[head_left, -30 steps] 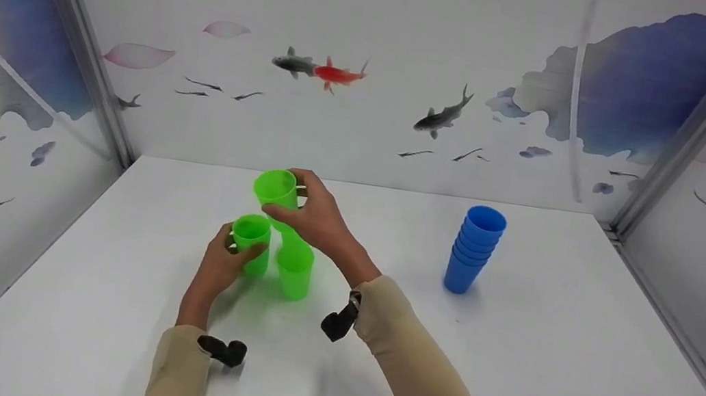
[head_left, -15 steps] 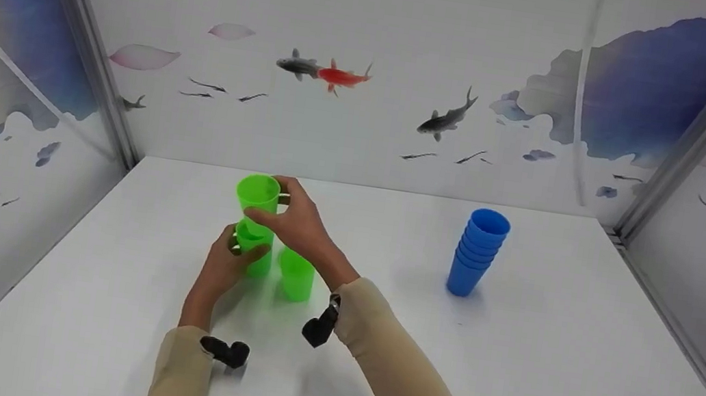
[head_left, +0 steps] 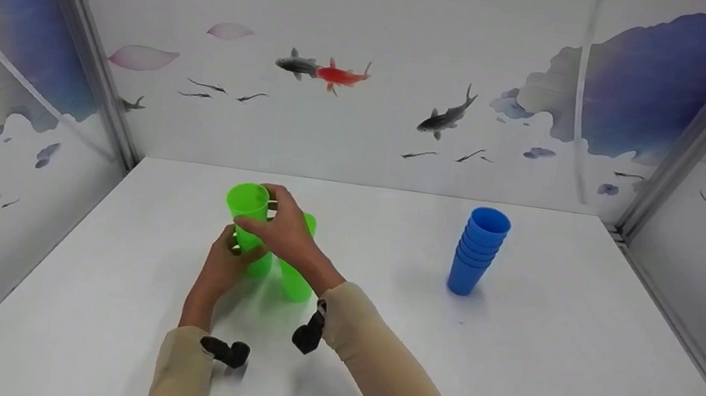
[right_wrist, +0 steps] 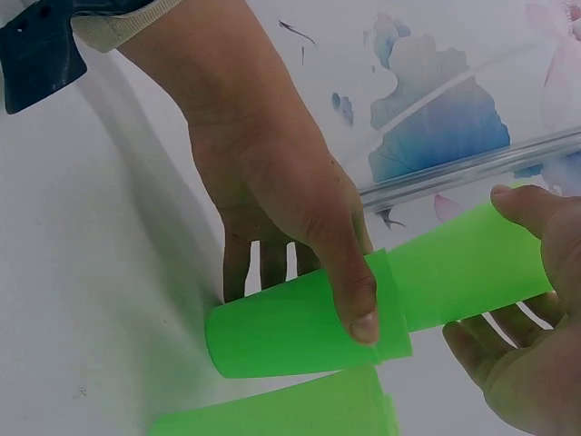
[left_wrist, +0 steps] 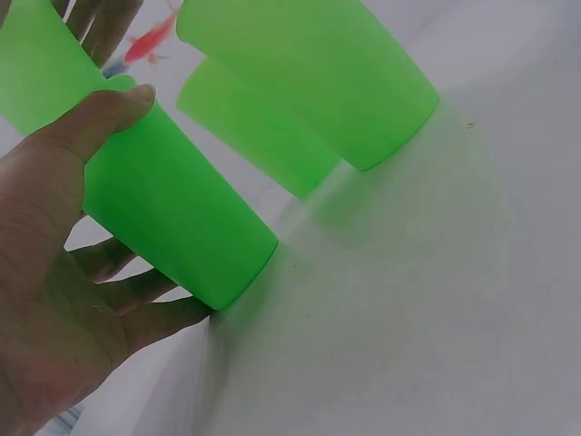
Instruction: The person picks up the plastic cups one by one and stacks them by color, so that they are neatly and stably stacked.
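My left hand [head_left: 224, 270] grips a green cup [left_wrist: 172, 200] standing upright on the table, thumb on one side and fingers round the other. Above it, my right hand [head_left: 288, 229] holds a second green cup [head_left: 247, 201] between thumb and fingers. The upper cup's base sits inside the lower cup's mouth, as the right wrist view shows, with most of its body [right_wrist: 472, 263] still above the rim. Just right of them stands another green cup [head_left: 294, 281], and a further green cup [left_wrist: 254, 127] stands behind it, partly covered by my right hand in the head view.
A stack of several nested blue cups [head_left: 478, 251] stands on the right of the white table [head_left: 544, 363]. Printed panels with fish and leaves wall the table at the back and sides. A black wrist camera [head_left: 308, 333] hangs below my right sleeve.
My right hand has moved left and down, carrying its green cup from beside the left hand's cup to over it and into its mouth. My left hand keeps its grip in place.
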The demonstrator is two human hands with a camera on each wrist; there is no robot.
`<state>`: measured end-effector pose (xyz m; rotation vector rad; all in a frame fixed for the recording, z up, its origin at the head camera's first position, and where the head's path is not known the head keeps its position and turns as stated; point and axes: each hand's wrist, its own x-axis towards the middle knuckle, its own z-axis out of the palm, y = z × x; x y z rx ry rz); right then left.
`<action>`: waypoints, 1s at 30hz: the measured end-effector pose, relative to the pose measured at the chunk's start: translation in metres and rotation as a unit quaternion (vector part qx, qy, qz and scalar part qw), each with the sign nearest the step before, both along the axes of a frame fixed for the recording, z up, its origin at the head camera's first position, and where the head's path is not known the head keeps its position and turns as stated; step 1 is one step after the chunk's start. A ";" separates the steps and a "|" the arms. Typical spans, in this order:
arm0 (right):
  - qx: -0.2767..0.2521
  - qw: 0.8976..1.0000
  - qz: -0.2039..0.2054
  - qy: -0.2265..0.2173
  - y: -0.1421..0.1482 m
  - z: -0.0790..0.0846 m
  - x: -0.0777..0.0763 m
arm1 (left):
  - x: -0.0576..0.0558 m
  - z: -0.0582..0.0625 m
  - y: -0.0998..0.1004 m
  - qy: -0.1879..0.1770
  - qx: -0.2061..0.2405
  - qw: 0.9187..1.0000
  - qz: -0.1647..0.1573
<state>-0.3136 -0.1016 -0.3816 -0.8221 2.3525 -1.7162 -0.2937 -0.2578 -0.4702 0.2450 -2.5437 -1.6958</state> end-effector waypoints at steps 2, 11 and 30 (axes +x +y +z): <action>0.000 1.000 -0.003 -0.002 0.000 -0.003 0.000 | 0.000 0.001 0.001 0.001 -0.007 1.000 -0.001; -0.002 1.000 -0.003 0.001 0.007 -0.015 -0.001 | 0.003 0.000 0.002 0.014 -0.003 1.000 -0.003; -0.055 0.998 -0.019 0.037 0.049 -0.013 0.017 | 0.001 -0.003 0.001 0.017 0.011 1.000 0.004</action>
